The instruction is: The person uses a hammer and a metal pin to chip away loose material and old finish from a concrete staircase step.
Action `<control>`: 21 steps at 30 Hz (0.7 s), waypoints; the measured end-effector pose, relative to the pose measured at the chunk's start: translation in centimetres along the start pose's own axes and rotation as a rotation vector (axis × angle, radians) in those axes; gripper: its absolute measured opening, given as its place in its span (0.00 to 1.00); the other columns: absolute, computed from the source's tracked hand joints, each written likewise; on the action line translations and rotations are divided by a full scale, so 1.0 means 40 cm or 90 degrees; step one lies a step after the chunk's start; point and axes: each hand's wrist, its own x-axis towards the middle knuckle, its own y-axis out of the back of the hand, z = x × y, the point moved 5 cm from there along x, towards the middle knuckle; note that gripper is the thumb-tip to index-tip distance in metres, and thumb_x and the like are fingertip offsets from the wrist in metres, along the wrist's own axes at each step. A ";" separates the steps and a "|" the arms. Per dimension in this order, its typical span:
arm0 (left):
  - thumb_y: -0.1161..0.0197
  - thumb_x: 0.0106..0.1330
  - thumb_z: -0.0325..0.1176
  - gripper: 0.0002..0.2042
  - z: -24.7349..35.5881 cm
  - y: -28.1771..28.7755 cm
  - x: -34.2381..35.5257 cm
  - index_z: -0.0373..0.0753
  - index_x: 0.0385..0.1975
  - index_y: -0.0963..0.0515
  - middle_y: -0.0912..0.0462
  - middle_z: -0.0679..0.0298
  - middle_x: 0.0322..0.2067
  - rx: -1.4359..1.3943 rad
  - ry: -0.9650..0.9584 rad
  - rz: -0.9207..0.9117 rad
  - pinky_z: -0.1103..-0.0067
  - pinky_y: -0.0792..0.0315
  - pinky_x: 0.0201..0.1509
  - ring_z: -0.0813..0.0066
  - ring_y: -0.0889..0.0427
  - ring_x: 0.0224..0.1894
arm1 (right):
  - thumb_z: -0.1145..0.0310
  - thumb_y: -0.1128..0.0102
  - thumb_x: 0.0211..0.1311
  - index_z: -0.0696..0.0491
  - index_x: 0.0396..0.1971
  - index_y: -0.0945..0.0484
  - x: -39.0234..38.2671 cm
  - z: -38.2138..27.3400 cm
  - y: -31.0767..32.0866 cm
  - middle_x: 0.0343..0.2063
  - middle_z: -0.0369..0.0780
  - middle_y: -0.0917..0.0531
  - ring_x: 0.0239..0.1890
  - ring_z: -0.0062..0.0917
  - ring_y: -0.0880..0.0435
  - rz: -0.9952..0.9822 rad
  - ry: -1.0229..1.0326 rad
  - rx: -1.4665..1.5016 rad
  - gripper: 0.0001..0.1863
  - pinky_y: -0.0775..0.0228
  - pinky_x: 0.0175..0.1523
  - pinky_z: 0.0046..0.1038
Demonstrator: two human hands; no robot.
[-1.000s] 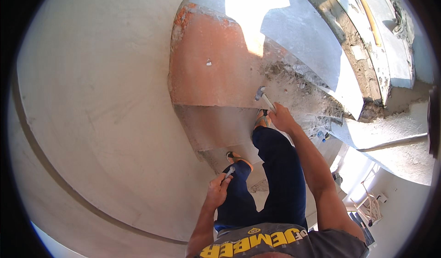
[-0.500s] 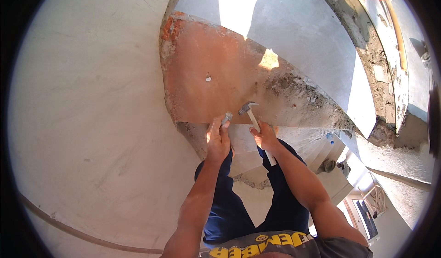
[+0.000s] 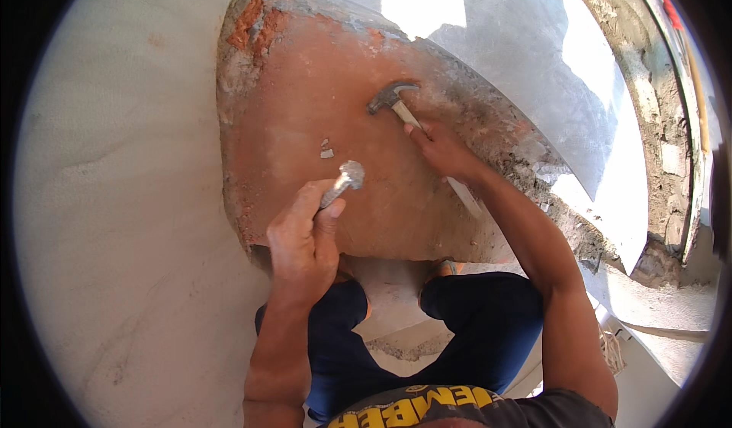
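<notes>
Left hand [image 3: 303, 239]: closed around grey metal chisel [image 3: 341, 185], now set against bare orange brick patch [image 3: 305, 115]. Right hand [image 3: 442, 150]: gripping wooden-handled steel claw hammer [image 3: 393, 96], now raised just above the chisel head, where half a second ago it sat lower; chipping position reached.

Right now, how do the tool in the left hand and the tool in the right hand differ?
The chisel in the left hand is a short grey metal bar with a mushroomed top; the hammer in the right hand has a dark claw head on a pale handle. The chisel's far end is hidden behind the fist, towards the exposed orange brick patch; the hammer is raised off it. Both are gripped in closed fists.
</notes>
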 end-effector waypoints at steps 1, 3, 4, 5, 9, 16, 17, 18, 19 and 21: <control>0.40 0.77 0.32 0.10 -0.020 0.025 -0.010 0.32 0.48 0.19 0.23 0.63 0.28 0.010 0.022 0.024 0.78 0.30 0.35 0.78 0.28 0.28 | 0.55 0.54 0.80 0.62 0.34 0.25 0.013 -0.026 -0.007 0.18 0.43 0.24 0.16 0.31 0.22 -0.025 -0.020 0.009 0.23 0.28 0.23 0.39; 0.42 0.79 0.34 0.12 -0.039 0.058 -0.022 0.32 0.49 0.17 0.23 0.69 0.26 0.026 0.030 0.076 0.81 0.31 0.34 0.84 0.29 0.28 | 0.55 0.55 0.80 0.62 0.34 0.25 0.035 -0.058 -0.017 0.17 0.43 0.24 0.14 0.31 0.22 -0.050 -0.030 0.011 0.23 0.29 0.22 0.38; 0.42 0.79 0.34 0.12 -0.031 0.075 -0.025 0.32 0.49 0.17 0.24 0.70 0.26 0.036 0.018 0.110 0.82 0.30 0.35 0.84 0.29 0.28 | 0.56 0.55 0.80 0.63 0.34 0.25 0.047 -0.074 -0.024 0.17 0.43 0.24 0.14 0.31 0.22 -0.056 -0.016 0.005 0.23 0.29 0.22 0.38; 0.43 0.79 0.34 0.13 -0.034 0.083 -0.025 0.31 0.49 0.17 0.24 0.70 0.26 0.045 0.005 0.143 0.82 0.30 0.35 0.85 0.29 0.28 | 0.56 0.56 0.80 0.64 0.35 0.26 0.051 -0.073 -0.025 0.17 0.44 0.24 0.14 0.31 0.22 -0.061 -0.002 -0.002 0.23 0.28 0.22 0.38; 0.44 0.80 0.35 0.15 -0.009 0.122 -0.007 0.29 0.49 0.17 0.26 0.71 0.24 0.073 -0.122 0.221 0.82 0.30 0.33 0.84 0.28 0.27 | 0.59 0.56 0.80 0.65 0.35 0.26 0.074 -0.080 -0.027 0.18 0.45 0.23 0.15 0.31 0.21 -0.077 0.057 -0.058 0.22 0.27 0.24 0.38; 0.44 0.78 0.34 0.13 0.159 0.059 0.275 0.31 0.47 0.17 0.31 0.72 0.24 0.004 -0.418 0.120 0.83 0.37 0.33 0.86 0.34 0.28 | 0.61 0.52 0.79 0.56 0.43 0.25 -0.007 -0.118 0.072 0.21 0.32 0.26 0.18 0.18 0.28 -0.028 0.136 0.025 0.13 0.32 0.20 0.28; 0.43 0.76 0.34 0.12 0.162 0.109 0.320 0.33 0.44 0.17 0.23 0.63 0.25 0.044 -0.427 0.201 0.75 0.31 0.35 0.72 0.26 0.28 | 0.58 0.52 0.77 0.57 0.44 0.22 -0.096 -0.248 0.048 0.23 0.41 0.22 0.22 0.24 0.24 0.091 0.041 -0.067 0.17 0.23 0.29 0.32; 0.41 0.75 0.34 0.10 0.202 0.141 0.357 0.35 0.41 0.16 0.16 0.55 0.26 0.064 -0.453 0.274 0.68 0.25 0.37 0.58 0.18 0.29 | 0.58 0.54 0.78 0.57 0.46 0.22 -0.110 -0.272 0.079 0.23 0.38 0.23 0.26 0.24 0.22 0.143 0.169 -0.128 0.18 0.21 0.38 0.34; 0.43 0.76 0.40 0.13 0.203 0.173 0.399 0.39 0.43 0.16 0.14 0.53 0.32 0.040 -0.402 0.294 0.63 0.25 0.42 0.57 0.16 0.35 | 0.59 0.54 0.79 0.59 0.44 0.23 -0.165 -0.355 0.082 0.22 0.37 0.22 0.27 0.26 0.21 0.154 0.185 -0.084 0.18 0.22 0.45 0.38; 0.44 0.77 0.44 0.15 0.178 0.220 0.463 0.40 0.43 0.16 0.14 0.56 0.33 0.060 -0.387 0.380 0.64 0.26 0.43 0.62 0.16 0.37 | 0.61 0.54 0.78 0.59 0.41 0.23 -0.212 -0.458 0.107 0.19 0.34 0.23 0.19 0.21 0.27 0.305 0.270 -0.049 0.16 0.27 0.29 0.29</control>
